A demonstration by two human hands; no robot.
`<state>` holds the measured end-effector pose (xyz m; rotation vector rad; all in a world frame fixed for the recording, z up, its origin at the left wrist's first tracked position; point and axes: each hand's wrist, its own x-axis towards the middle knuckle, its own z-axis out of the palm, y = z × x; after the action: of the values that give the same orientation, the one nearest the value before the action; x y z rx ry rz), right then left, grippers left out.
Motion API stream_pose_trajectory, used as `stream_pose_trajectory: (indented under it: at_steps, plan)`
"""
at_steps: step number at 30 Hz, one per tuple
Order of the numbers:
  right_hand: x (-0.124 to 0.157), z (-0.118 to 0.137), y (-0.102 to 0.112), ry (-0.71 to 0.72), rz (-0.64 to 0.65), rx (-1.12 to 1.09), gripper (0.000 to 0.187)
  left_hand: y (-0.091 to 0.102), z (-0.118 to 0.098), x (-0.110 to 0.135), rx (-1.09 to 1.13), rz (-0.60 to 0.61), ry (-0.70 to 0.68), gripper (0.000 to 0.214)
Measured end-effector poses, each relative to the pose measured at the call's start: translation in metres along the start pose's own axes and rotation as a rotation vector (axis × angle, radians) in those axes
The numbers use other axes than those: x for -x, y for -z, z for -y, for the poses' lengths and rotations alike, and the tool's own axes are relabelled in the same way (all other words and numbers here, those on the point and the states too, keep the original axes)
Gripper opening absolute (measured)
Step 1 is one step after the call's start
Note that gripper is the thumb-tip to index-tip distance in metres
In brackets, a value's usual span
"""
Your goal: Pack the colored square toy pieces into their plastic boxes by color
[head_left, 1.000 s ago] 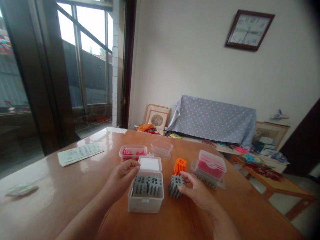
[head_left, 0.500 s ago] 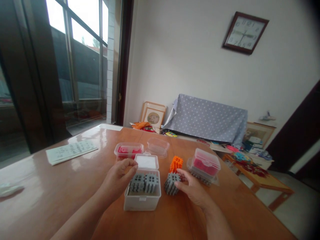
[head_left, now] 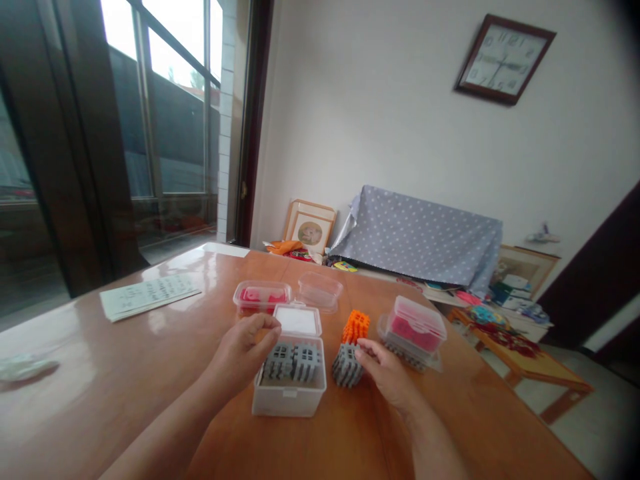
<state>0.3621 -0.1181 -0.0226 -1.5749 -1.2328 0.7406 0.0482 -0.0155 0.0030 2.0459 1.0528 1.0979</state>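
hands [head_left: 245,345]: 2 | loose grey stack [head_left: 346,368]: 1 | orange stack [head_left: 356,327]: 1

The table [head_left: 300,450] bears a box [head_left: 287,403], grey blocks [head_left: 345,370], orange blocks [head_left: 356,327], perhaps wrapping [head_left: 27,368].

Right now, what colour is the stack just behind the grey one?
Orange stack; best in the head view.

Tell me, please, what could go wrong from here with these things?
The right hand is at the gray stack, so a nudge might topple it against the orange stack just behind. The left hand is close to the open box, so a bump could shift the box and the gray pieces inside.
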Motion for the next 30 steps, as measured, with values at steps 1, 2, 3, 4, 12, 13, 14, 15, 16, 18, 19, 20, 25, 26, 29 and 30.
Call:
stream_pose_trajectory:
  at_steps: [1, 2, 3, 4, 12, 13, 14, 15, 16, 18, 19, 20, 25, 26, 29, 30]
  plan:
    - [-0.001, -0.002, -0.001, 0.006, 0.002, 0.006, 0.060, 0.000, 0.000, 0.000, -0.001, 0.001, 0.001, 0.024]
    - [-0.002, -0.004, -0.001, 0.013, 0.008, 0.012, 0.059, 0.000, -0.001, 0.000, -0.004, 0.004, 0.002, 0.024]
    - [-0.002, -0.006, -0.002, 0.021, 0.018, 0.020, 0.059, 0.000, -0.001, 0.000, -0.008, 0.007, 0.006, 0.024]
    - [-0.003, -0.008, -0.002, 0.028, 0.028, 0.029, 0.058, 0.000, -0.001, 0.000, -0.014, 0.007, 0.010, 0.024]
    - [-0.007, -0.016, -0.001, 0.041, 0.057, 0.055, 0.057, -0.002, 0.001, 0.000, -0.018, 0.013, 0.023, 0.025]
    - [-0.007, -0.016, 0.000, 0.041, 0.048, 0.054, 0.058, -0.002, 0.001, 0.000, -0.015, 0.018, 0.023, 0.025]
    - [-0.006, -0.016, 0.000, 0.045, 0.042, 0.052, 0.060, -0.001, 0.001, 0.000, -0.012, 0.021, 0.022, 0.025]
    - [-0.005, -0.015, 0.000, 0.051, 0.041, 0.048, 0.061, -0.001, 0.000, 0.000, -0.009, 0.022, 0.020, 0.025]
    - [-0.004, -0.014, 0.001, 0.060, 0.044, 0.044, 0.063, -0.001, 0.000, 0.000, -0.004, 0.021, 0.020, 0.025]
    - [-0.002, -0.012, 0.002, 0.076, 0.067, 0.043, 0.066, 0.000, 0.000, 0.000, 0.001, 0.021, 0.026, 0.025]
    - [-0.001, -0.012, 0.003, 0.081, 0.081, 0.047, 0.066, 0.000, 0.000, 0.000, 0.001, 0.019, 0.029, 0.025]
    - [0.000, -0.011, 0.004, 0.084, 0.091, 0.053, 0.067, 0.000, 0.000, -0.001, -0.001, 0.014, 0.032, 0.025]
    - [0.002, -0.008, 0.004, 0.088, 0.101, 0.048, 0.065, -0.001, 0.003, -0.001, -0.003, 0.009, 0.028, 0.026]
    - [0.002, -0.007, 0.004, 0.083, 0.101, 0.037, 0.065, -0.001, 0.003, -0.001, -0.003, 0.009, 0.025, 0.026]
    - [0.003, -0.003, 0.004, 0.057, 0.091, 0.021, 0.063, -0.001, 0.003, 0.000, -0.004, 0.006, 0.017, 0.026]
    - [0.003, -0.002, 0.004, 0.053, 0.088, 0.025, 0.062, -0.001, 0.002, 0.000, -0.005, 0.002, 0.018, 0.027]
